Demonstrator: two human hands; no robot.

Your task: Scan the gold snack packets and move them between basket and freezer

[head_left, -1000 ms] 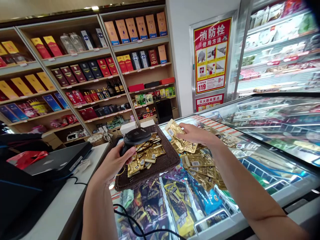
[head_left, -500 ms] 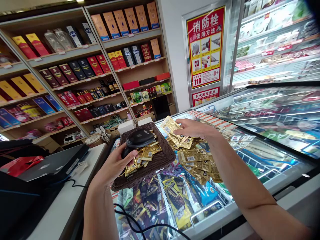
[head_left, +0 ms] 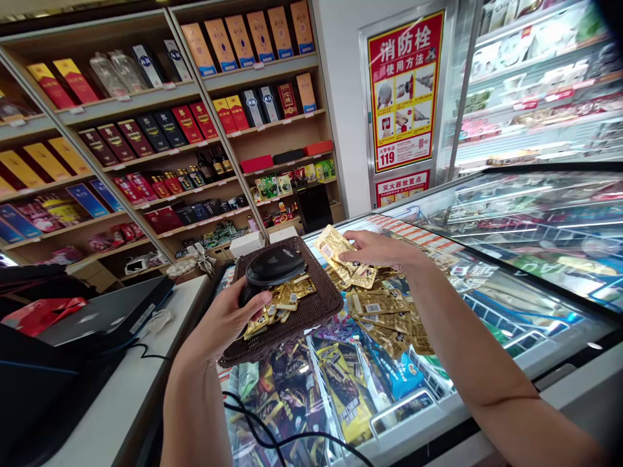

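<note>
Left hand wrapped around black handheld scanner, above wicker basket containing gold packets. Right hand pinches barcoded gold sachet near basket's right rim.

This is a shop, by its goods a small food and drink store: wall shelves carry rows of boxes and bottles, with price tags along the edges. A glass-topped freezer shows bright packs inside, and brightly lit display shelves stand beyond. A black hand scanner suits a checkout.
</note>
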